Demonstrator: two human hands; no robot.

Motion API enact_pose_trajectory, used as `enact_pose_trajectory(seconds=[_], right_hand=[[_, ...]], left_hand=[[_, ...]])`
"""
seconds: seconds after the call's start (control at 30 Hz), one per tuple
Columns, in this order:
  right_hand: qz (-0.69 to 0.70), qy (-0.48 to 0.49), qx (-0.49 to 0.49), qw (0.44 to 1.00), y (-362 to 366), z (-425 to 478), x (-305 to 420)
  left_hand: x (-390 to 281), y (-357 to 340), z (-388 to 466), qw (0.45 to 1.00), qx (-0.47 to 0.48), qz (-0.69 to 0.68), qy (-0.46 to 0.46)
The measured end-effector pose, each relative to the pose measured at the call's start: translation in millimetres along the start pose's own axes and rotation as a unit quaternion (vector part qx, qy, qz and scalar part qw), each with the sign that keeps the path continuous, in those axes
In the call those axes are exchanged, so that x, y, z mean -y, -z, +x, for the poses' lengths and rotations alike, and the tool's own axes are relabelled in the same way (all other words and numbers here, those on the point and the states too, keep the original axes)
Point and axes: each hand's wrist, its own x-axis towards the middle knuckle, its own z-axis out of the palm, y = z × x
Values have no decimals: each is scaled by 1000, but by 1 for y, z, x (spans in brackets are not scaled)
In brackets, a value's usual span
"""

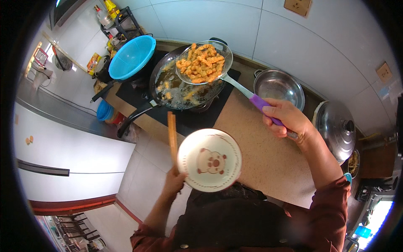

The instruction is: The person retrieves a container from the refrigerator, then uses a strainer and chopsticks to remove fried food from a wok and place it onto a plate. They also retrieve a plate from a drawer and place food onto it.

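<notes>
My right hand (285,118) grips the purple handle of a wire-mesh skimmer (241,86). Its basket carries a heap of golden fried strips (201,64) above a black frying wok (154,94). Bubbling oil (176,86) in the wok has a few fried pieces floating in it. In my left hand (174,181) are a cream bowl (192,148) with a cartoon animal printed inside, and a pair of wooden chopsticks (172,135) pointing up beside it. The bowl holds no food and is tipped so that its inside faces me.
A blue plastic basket (133,58) rests on a pan left of the wok. To the right stand a steel basin (278,85) and a lidded metal pot (335,132). The wok's long black handle (133,118) juts toward the counter's front. Bottles (104,17) fill a corner rack.
</notes>
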Motion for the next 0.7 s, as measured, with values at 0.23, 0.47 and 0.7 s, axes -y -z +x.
enact_pose_trajectory(seconds=[0.23,0.47,0.7], right_hand=[[18,-41,0,999,-13,7,5],[44,-25,12,999,-43,6,8],[9,-3,-47,999,-58,3,14]], left_hand=[[-87,64,-20,985,-92,-136,50],[-84,109,-2,977,-81,25,-194],[-131,109,38,977,-111,-96,-154]])
